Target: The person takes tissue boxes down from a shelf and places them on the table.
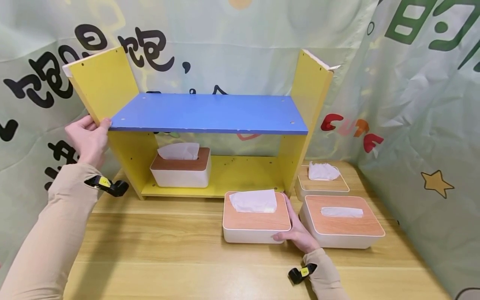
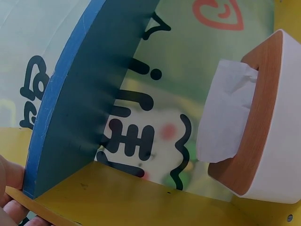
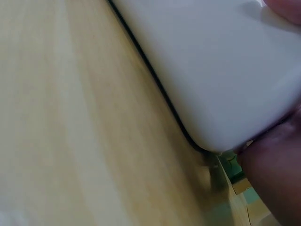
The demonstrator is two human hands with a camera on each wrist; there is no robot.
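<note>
My left hand point(image 1: 90, 139) grips the front edge of the left side panel of a yellow and blue shelf point(image 1: 210, 111), right at the blue board's corner. On the lower yellow board, at the left, sits a white tissue box point(image 1: 181, 178) with a wood-look lid and a tissue sticking out. In front of the shelf, my right hand point(image 1: 298, 235) holds a second tissue box point(image 1: 250, 236) by its right end, thumb at the front and fingers behind. Its base lies close over the table in the right wrist view, where its white wall point(image 3: 225, 70) fills the upper right.
To the right stand a third tissue box point(image 1: 343, 239) and, behind it, one with a paler lid point(image 1: 322, 183) beside the shelf's right panel. The wooden table point(image 1: 168, 258) carries everything. A printed cloth point(image 1: 232, 50) hangs behind and along both sides.
</note>
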